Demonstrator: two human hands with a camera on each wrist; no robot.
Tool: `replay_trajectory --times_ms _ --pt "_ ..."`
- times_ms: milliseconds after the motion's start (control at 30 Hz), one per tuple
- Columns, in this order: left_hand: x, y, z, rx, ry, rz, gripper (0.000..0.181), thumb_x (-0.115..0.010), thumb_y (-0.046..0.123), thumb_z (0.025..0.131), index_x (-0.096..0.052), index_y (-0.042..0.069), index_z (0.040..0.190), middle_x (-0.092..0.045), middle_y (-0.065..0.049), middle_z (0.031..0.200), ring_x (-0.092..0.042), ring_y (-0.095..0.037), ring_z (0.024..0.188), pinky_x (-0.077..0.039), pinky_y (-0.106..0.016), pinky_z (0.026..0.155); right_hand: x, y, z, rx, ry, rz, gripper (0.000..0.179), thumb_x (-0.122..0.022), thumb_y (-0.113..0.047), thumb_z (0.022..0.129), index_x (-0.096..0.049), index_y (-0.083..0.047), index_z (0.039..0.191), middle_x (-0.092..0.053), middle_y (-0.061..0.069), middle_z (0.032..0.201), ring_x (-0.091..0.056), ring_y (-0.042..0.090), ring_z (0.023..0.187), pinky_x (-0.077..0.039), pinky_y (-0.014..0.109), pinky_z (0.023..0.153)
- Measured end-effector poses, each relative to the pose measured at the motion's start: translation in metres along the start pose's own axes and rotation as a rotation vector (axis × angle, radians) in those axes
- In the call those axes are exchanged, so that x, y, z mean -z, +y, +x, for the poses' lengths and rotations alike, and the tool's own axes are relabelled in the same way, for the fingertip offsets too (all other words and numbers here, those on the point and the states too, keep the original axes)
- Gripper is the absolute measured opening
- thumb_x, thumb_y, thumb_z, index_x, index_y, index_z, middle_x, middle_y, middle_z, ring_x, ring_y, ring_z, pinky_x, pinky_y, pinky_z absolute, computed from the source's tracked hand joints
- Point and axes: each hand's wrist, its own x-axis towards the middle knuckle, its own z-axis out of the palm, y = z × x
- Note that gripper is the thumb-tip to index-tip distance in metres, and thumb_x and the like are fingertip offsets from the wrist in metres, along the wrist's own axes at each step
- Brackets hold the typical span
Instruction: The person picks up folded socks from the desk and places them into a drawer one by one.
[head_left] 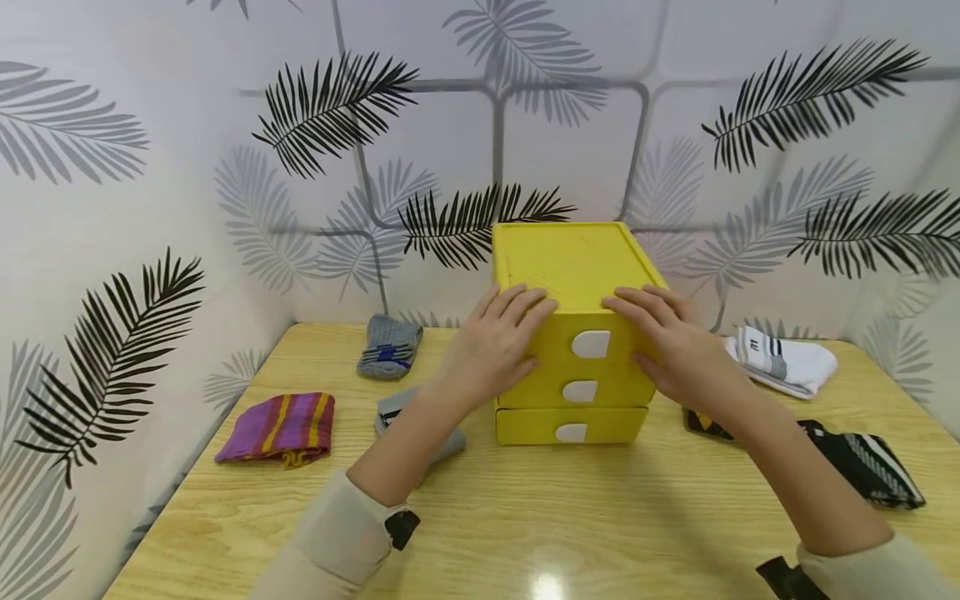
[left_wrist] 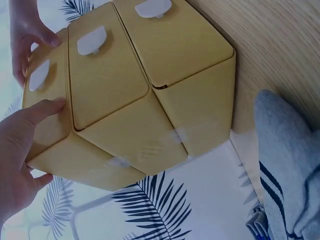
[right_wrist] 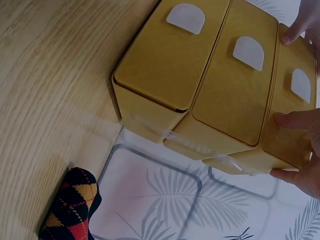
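A yellow three-drawer box [head_left: 573, 260] with white half-round handles stands on the table, its drawers pushed in. My left hand [head_left: 491, 343] grips its upper left front corner. Fingers lie over the top edge, while the thumb [left_wrist: 50, 107] presses the top drawer's front. On the opposite corner my right hand [head_left: 675, 346] holds on likewise, with a digit [right_wrist: 295, 120] against the front. Left of the box is a folded grey sock [head_left: 448, 446], partly hidden by my left forearm. An argyle sock [right_wrist: 75, 202] lies on the right, mostly covered by my right forearm in the head view.
Farther left lie a purple sock with yellow stripes [head_left: 281, 425] and a grey-and-blue sock [head_left: 390, 348]. To the right are a white sock [head_left: 783, 365] and a black sock with white stripes [head_left: 870, 468]. A leaf-patterned wall covering [head_left: 435, 125] borders the wooden table [head_left: 525, 517].
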Motion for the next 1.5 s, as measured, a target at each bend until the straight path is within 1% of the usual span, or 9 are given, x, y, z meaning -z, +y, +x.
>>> replay_trajectory --times_ms 300,667,933,1033,1133,1200,1300,1400,1500 --pt "-0.012 -0.019 0.003 0.001 0.048 -0.065 0.064 -0.075 0.025 0.077 -0.046 0.005 0.13 -0.044 -0.011 0.132 -0.036 -0.028 0.123 -0.021 -0.042 0.106 -0.013 0.006 0.014 -0.014 0.001 0.002 0.078 -0.074 0.013 0.067 -0.041 -0.01 0.134 -0.04 0.014 0.134 -0.033 0.042 0.121 -0.034 0.054 0.093" --pt "-0.02 -0.036 0.005 -0.002 -0.028 -0.091 0.066 -0.072 0.028 0.079 -0.041 0.005 0.133 -0.041 -0.011 0.135 -0.032 -0.028 0.126 -0.013 -0.035 0.108 -0.022 0.007 0.024 -0.013 0.016 -0.039 0.072 -0.073 0.011 0.068 -0.043 -0.008 0.131 -0.042 0.016 0.13 -0.036 0.044 0.117 -0.032 0.054 0.094" --pt "-0.025 -0.047 0.003 -0.043 0.034 -0.174 0.066 -0.074 0.025 0.077 -0.043 0.004 0.131 -0.042 -0.011 0.134 -0.032 -0.027 0.126 -0.013 -0.031 0.108 -0.025 0.004 0.026 -0.032 0.025 -0.049 0.072 -0.073 0.01 0.068 -0.043 -0.009 0.131 -0.043 0.017 0.13 -0.036 0.044 0.117 -0.032 0.055 0.094" --pt "-0.025 -0.046 0.003 -0.041 0.045 -0.178 0.062 -0.071 0.027 0.08 -0.044 0.004 0.13 -0.043 -0.011 0.133 -0.033 -0.027 0.125 -0.013 -0.031 0.108 -0.025 0.003 0.027 -0.036 0.027 -0.051 0.072 -0.073 0.011 0.068 -0.044 -0.009 0.131 -0.043 0.017 0.13 -0.036 0.044 0.116 -0.032 0.055 0.094" --pt "-0.021 -0.042 0.008 0.008 0.028 -0.185 0.05 -0.064 0.032 0.086 -0.049 0.006 0.127 -0.046 -0.008 0.13 -0.037 -0.025 0.122 -0.018 -0.03 0.106 -0.024 0.002 0.026 -0.041 0.026 -0.053 0.072 -0.074 0.011 0.068 -0.044 -0.009 0.131 -0.043 0.017 0.129 -0.036 0.044 0.116 -0.033 0.055 0.093" --pt "-0.014 -0.038 0.015 0.07 -0.008 -0.198 0.04 -0.056 0.035 0.091 -0.054 0.009 0.121 -0.051 -0.006 0.124 -0.042 -0.022 0.117 -0.024 -0.03 0.103 -0.024 0.002 0.025 -0.044 0.027 -0.053 0.073 -0.074 0.011 0.067 -0.044 -0.009 0.131 -0.044 0.017 0.129 -0.037 0.044 0.116 -0.034 0.055 0.092" --pt "-0.001 -0.036 0.033 0.185 -0.101 -0.21 0.03 -0.048 0.036 0.096 -0.06 0.013 0.111 -0.058 -0.001 0.112 -0.051 -0.019 0.104 -0.038 -0.028 0.091 -0.023 0.003 0.023 -0.049 0.028 -0.053 0.074 -0.074 0.011 0.067 -0.043 -0.009 0.131 -0.043 0.017 0.13 -0.036 0.044 0.116 -0.034 0.055 0.092" --pt "0.007 -0.044 0.054 0.3 -0.204 -0.202 0.028 -0.045 0.034 0.097 -0.063 0.015 0.108 -0.06 0.001 0.105 -0.054 -0.017 0.093 -0.044 -0.028 0.076 -0.024 0.004 0.024 -0.048 0.022 -0.048 0.074 -0.074 0.01 0.067 -0.043 -0.01 0.131 -0.043 0.016 0.13 -0.036 0.043 0.116 -0.033 0.054 0.093" --pt "0.007 -0.059 0.073 0.423 -0.289 -0.223 0.03 -0.043 0.033 0.098 -0.059 0.015 0.115 -0.055 -0.001 0.113 -0.051 -0.018 0.095 -0.044 -0.029 0.074 -0.025 0.004 0.026 -0.044 0.015 -0.045 0.074 -0.074 0.009 0.067 -0.043 -0.011 0.132 -0.042 0.015 0.131 -0.036 0.043 0.117 -0.031 0.053 0.095"
